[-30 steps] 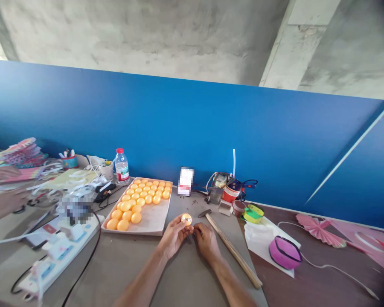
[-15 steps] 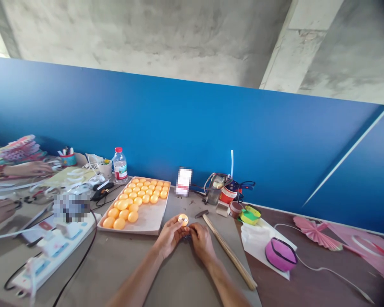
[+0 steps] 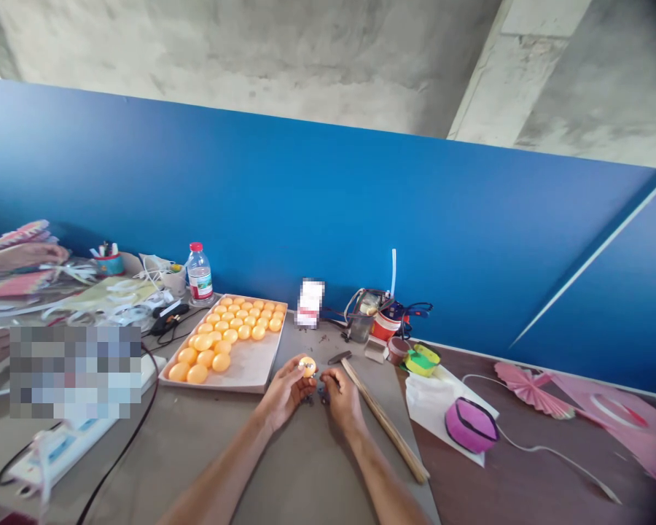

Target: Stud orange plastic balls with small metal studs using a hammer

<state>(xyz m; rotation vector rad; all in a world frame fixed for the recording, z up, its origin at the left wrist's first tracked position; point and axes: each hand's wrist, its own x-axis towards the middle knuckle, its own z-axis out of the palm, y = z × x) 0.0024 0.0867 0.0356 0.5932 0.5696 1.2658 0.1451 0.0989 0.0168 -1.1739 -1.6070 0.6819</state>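
Observation:
My left hand (image 3: 282, 391) is closed round an orange ball (image 3: 307, 362), like a table tennis ball, gripped between thumb and fingers. Small shiny spots show on the ball's near side; I cannot make out what they are. Just to the right, my right hand (image 3: 343, 397) is pinched, its fingertips a little apart from the ball. Whatever those fingers hold is too small to name. Small dark bits (image 3: 322, 396) lie on the table between the hands. A hammer (image 3: 385, 423) with a wooden handle lies right of my right hand.
A shallow tray (image 3: 250, 370) with several orange balls stands at left. Beyond are a bottle (image 3: 200, 275), a power strip (image 3: 60, 452) and a co-worker's hand (image 3: 27, 255). At right are a small cardboard box (image 3: 376, 351), a purple band (image 3: 471, 425) and a pink paper fan (image 3: 533, 390).
My right hand has drawn slightly away from the ball, opening a gap between my hands. The co-worker's far hand has shifted left onto pink material. The view has turned a little.

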